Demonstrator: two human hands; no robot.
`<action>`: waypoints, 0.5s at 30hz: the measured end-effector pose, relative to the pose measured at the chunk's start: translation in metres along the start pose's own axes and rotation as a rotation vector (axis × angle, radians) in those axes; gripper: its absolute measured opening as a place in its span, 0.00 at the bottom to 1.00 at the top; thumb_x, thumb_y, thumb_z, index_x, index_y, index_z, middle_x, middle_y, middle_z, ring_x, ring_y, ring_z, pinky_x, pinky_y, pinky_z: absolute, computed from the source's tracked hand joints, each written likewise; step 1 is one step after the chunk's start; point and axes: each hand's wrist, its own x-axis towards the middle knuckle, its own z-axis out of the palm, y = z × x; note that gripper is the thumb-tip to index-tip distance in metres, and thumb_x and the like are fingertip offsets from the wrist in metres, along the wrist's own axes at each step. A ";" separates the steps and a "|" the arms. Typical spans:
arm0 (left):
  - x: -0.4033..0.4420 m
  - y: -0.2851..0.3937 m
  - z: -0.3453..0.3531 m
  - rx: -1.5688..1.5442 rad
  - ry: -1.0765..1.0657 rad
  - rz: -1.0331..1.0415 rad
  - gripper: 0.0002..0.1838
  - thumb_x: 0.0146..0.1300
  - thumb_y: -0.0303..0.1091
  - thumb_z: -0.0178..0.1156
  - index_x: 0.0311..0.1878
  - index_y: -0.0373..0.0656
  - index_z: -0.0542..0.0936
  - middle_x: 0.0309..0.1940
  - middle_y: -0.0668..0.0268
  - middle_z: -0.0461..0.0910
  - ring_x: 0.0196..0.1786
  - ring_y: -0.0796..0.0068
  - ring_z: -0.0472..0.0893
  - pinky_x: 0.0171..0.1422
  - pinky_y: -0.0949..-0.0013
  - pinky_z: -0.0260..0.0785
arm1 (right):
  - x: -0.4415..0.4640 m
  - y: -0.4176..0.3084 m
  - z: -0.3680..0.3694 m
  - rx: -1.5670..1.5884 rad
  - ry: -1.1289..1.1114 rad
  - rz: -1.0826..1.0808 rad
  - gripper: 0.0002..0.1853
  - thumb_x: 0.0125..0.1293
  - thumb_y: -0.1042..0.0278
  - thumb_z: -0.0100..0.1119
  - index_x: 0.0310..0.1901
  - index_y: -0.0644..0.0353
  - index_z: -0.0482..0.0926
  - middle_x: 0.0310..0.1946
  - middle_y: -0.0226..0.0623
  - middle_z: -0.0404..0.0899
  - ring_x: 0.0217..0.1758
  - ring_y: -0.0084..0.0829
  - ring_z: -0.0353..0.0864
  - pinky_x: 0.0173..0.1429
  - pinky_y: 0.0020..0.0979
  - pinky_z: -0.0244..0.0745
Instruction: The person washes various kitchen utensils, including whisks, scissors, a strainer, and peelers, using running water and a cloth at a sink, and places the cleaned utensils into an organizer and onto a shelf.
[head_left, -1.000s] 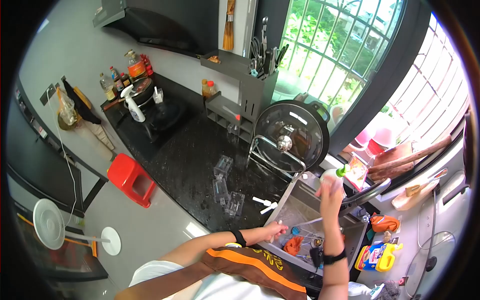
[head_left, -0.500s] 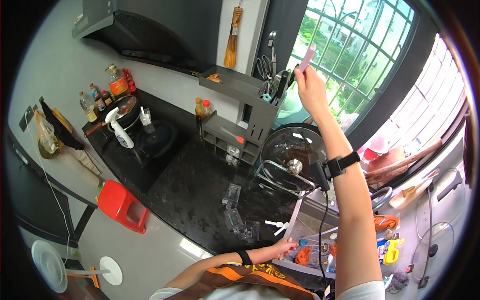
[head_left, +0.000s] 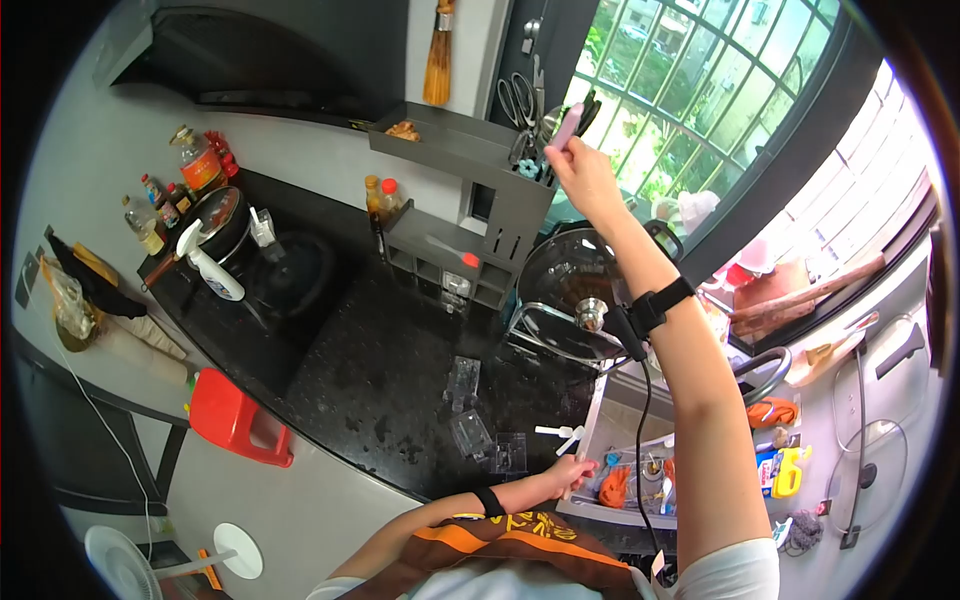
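My right hand point(head_left: 588, 180) is raised at the knife and utensil holder on top of the grey rack point(head_left: 450, 150), its fingers closed on a pink handle point(head_left: 567, 127). The blade end of that object is hidden among the utensils. My left hand point(head_left: 568, 474) rests at the near left edge of the sink point(head_left: 603, 400), fingers curled; what they hold, if anything, is too small to tell. Two small white spoons point(head_left: 566, 436) lie on the black counter just above it. Orange cloth point(head_left: 614, 487) and other small items sit in the sink.
A large glass-lidded pan point(head_left: 560, 285) leans in a metal stand. Clear plastic boxes point(head_left: 470, 433) lie on the counter point(head_left: 370, 400). A white spray bottle point(head_left: 215, 275) stands near the stove. A red stool point(head_left: 225, 415) is on the floor. A black cable hangs from my right wrist.
My right hand has left the green-topped bottle by the sink and risen to the utensil holder, with the pink handle now lower among the utensils. My left hand has stayed by the sink edge.
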 end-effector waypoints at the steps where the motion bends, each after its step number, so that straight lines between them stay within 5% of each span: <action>1: -0.001 0.002 0.001 0.007 -0.005 -0.002 0.09 0.63 0.36 0.53 0.43 0.43 0.74 0.26 0.72 0.71 0.17 0.87 0.61 0.19 0.80 0.51 | -0.003 0.000 0.001 -0.034 -0.080 0.047 0.15 0.59 0.59 0.58 0.31 0.65 0.73 0.22 0.44 0.76 0.28 0.46 0.76 0.33 0.40 0.69; 7: 0.006 0.009 0.003 0.043 0.042 0.009 0.08 0.61 0.36 0.55 0.41 0.44 0.75 0.27 0.70 0.74 0.18 0.87 0.66 0.17 0.80 0.53 | -0.019 -0.004 -0.017 0.011 0.127 0.069 0.26 0.49 0.54 0.67 0.44 0.66 0.76 0.19 0.39 0.76 0.26 0.37 0.78 0.34 0.34 0.72; 9: -0.003 0.017 0.011 -0.032 0.145 0.086 0.06 0.57 0.31 0.57 0.38 0.44 0.76 0.24 0.72 0.75 0.21 0.84 0.70 0.17 0.79 0.56 | -0.049 -0.017 -0.047 -0.078 0.053 0.107 0.24 0.53 0.56 0.64 0.45 0.67 0.75 0.26 0.37 0.80 0.31 0.28 0.79 0.36 0.30 0.73; 11: -0.004 0.020 0.004 0.068 0.074 0.079 0.11 0.54 0.26 0.57 0.43 0.43 0.73 0.29 0.68 0.75 0.23 0.82 0.71 0.22 0.79 0.62 | -0.094 -0.048 -0.108 0.221 -0.321 0.311 0.17 0.56 0.68 0.54 0.45 0.70 0.74 0.31 0.49 0.80 0.35 0.38 0.79 0.44 0.33 0.73; 12: 0.003 0.013 0.002 -0.013 0.051 0.112 0.14 0.55 0.25 0.54 0.46 0.41 0.71 0.32 0.67 0.75 0.23 0.82 0.70 0.23 0.78 0.63 | -0.125 -0.034 -0.120 0.180 -0.390 0.298 0.21 0.58 0.65 0.55 0.53 0.64 0.72 0.33 0.48 0.80 0.36 0.38 0.79 0.45 0.34 0.73; 13: -0.003 0.019 0.005 -0.023 0.036 0.068 0.16 0.55 0.22 0.49 0.49 0.39 0.69 0.34 0.65 0.74 0.25 0.81 0.71 0.26 0.78 0.64 | -0.171 -0.006 -0.121 0.167 -0.282 0.138 0.17 0.55 0.59 0.61 0.41 0.63 0.78 0.20 0.34 0.76 0.25 0.27 0.77 0.32 0.28 0.72; 15: 0.002 0.018 0.004 -0.006 0.009 0.089 0.21 0.54 0.20 0.46 0.54 0.36 0.66 0.35 0.63 0.73 0.27 0.80 0.72 0.30 0.77 0.66 | -0.243 0.031 -0.153 0.370 -0.727 0.285 0.12 0.59 0.68 0.57 0.42 0.66 0.79 0.27 0.32 0.81 0.29 0.18 0.76 0.33 0.25 0.72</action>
